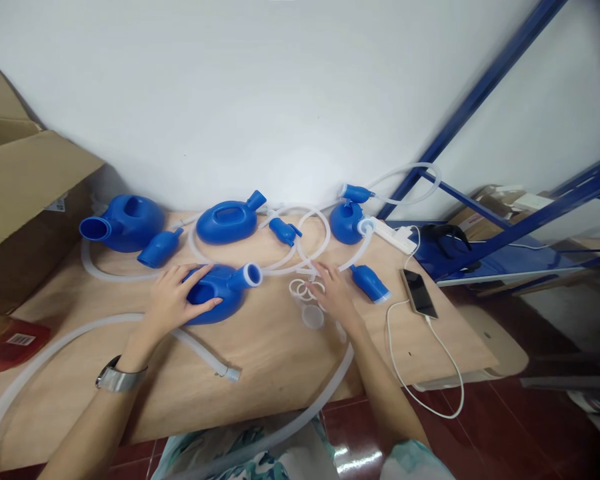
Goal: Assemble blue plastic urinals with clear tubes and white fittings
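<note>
My left hand (173, 299) grips the handle opening of a blue plastic bottle (220, 290) lying on the wooden table (270, 347), its white-rimmed spout pointing right. My right hand (335, 291) rests with fingers spread over a small pile of clear plastic rings (304, 289) beside a round clear cap (313, 316). A watch sits on my left wrist. A blue funnel piece (371, 283) lies just right of my right hand.
Two more blue bottles (125, 222) (229, 220), blue connectors (160, 248) (285, 231) and looped translucent hoses (310, 240) lie at the table's back. A cardboard box (25, 200) stands left. A phone (420, 293) on a white cable, a power strip (395, 235) and blue shelving (505, 220) are right.
</note>
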`<state>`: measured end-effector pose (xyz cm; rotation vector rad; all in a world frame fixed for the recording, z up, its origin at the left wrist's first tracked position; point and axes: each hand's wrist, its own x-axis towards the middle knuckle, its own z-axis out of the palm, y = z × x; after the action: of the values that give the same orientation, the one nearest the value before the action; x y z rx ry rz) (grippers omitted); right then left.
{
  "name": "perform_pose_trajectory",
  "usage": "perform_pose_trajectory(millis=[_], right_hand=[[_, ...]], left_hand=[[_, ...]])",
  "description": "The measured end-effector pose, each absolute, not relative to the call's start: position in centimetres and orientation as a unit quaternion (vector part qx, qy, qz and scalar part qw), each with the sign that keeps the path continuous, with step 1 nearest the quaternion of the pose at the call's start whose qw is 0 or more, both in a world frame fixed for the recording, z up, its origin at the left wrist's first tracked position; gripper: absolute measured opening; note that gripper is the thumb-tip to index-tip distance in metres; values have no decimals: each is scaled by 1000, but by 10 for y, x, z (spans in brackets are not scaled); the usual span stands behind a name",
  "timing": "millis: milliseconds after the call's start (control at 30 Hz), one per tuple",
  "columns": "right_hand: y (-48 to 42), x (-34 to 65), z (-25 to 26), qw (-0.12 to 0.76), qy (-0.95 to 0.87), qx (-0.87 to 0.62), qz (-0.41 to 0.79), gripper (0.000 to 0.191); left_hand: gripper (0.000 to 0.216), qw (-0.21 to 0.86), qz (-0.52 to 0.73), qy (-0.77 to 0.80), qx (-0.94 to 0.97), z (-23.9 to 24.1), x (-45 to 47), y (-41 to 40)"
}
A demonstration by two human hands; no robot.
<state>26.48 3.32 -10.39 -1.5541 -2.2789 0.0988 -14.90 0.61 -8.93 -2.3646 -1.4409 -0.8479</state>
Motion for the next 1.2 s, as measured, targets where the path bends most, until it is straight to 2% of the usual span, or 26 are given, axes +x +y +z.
perform_pose_trajectory(millis=[67, 167, 233, 333, 467, 567, 633, 733, 933, 1067, 1200], right_hand=[[53, 261, -99, 141, -768, -625, 15, 54], [70, 261, -93, 68, -762, -644, 27, 40], [69, 266, -83, 81, -756, -650, 19, 37], [52, 276, -56, 147, -743, -652, -41, 52], [21, 263, -16, 197, -818, -536, -71, 61], [14, 229, -7, 179, -878, -441, -53, 57], [20, 207, -11, 169, -886, -430, -34, 54], [33, 189, -20, 169, -884, -435, -15, 56], [48, 179, -26, 142, -927, -346, 3, 58], [57, 165, -22, 116, -937, -327, 32, 74], [63, 153, -18, 81, -944, -317, 32, 86]], left_hand=[[66, 116, -288, -500, -808, -90, -149, 6], [68, 102, -283, -507, -808, -87, -149, 7], [70, 80, -271, -512, -811, -81, -149, 9], [73, 25, -221, -528, -820, -68, -150, 14], [76, -32, -127, -552, -823, -49, -147, 24], [79, -56, -74, -557, -826, -40, -141, 32], [81, -65, -53, -559, -825, -38, -137, 35], [80, -65, -55, -559, -825, -39, -134, 36], [76, -54, -73, -539, -837, -38, -133, 41], [65, -97, -75, -507, -853, -35, -131, 48], [66, -130, -63, -489, -860, -36, -130, 53]])
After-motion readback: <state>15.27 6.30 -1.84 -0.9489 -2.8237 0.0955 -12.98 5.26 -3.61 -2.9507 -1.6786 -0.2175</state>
